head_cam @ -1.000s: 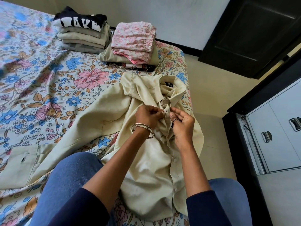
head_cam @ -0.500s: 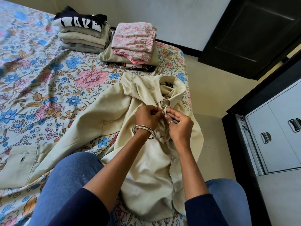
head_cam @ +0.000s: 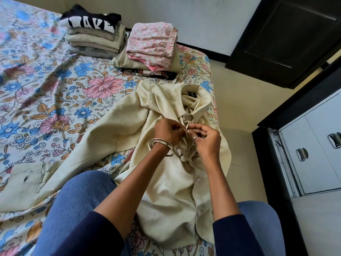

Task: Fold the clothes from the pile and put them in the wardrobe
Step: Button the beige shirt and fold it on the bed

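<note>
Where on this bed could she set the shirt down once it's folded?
The widest bare patch of bedsheet lies left of the shirt, in front of the grey stack. The far right corner is crowded by the pink stack. Both hands, left hand and right hand, pinch the shirt's front.

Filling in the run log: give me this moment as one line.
step: buttoning cream shirt | left hand: pinches placket | right hand: pinches placket | shirt: unfolded on bed | folded stacks: on bed
</note>
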The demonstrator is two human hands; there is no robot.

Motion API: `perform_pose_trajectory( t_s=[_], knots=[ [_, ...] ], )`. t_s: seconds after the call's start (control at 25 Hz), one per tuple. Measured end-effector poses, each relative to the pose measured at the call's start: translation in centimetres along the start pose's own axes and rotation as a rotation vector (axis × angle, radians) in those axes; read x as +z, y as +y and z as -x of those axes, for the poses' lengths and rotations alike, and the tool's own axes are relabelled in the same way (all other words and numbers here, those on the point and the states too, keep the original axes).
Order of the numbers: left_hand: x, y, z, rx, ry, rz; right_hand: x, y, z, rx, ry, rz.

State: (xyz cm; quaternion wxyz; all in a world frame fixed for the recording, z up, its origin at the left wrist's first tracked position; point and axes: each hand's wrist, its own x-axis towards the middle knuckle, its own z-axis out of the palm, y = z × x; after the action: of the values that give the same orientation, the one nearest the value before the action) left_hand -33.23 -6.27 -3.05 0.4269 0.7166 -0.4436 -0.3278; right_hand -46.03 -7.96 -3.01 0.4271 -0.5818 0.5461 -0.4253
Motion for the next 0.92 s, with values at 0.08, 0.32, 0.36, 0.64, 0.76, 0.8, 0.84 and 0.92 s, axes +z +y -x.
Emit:
perform_pose_trajectory(
  t_s=[0.08,0.32,0.36,0.64,0.76,0.8,0.84,0.92],
  knots=[
    [0.0,-0.1,-0.2,0.000,-0.024,-0.014,0.0,0.2,0.0,-0.022,0.004,0.044],
    [0.2,-0.3,-0.5,-0.003,-0.040,-0.001,1.2,0.2,0.9,-0.228,0.071,0.308],
    [0.2,-0.5,-0.5,-0.024,-0.005,0.006,1.4,0.3,1.1,-0.262,0.078,0.329],
    [0.7,-1.2,-0.4,-0.088,0.014,0.153,1.8,0.4,1.0,0.016,0.137,0.095],
    [1.1,-1.2,-0.3,0.016,0.035,0.118,1.1,0.4,0.8,0.015,0.093,0.125],
    [1.2,-1.2,-0.3,0.064,0.053,0.092,0.9,0.4,1.0,-0.003,0.062,0.124],
    [1.2,-1.3,-0.4,0.110,0.069,0.067,0.8,0.4,1.0,-0.022,0.031,0.125],
    [1.3,-1.3,-0.4,0.179,0.076,0.019,0.7,0.6,1.1,-0.072,-0.013,0.185]
  ],
)
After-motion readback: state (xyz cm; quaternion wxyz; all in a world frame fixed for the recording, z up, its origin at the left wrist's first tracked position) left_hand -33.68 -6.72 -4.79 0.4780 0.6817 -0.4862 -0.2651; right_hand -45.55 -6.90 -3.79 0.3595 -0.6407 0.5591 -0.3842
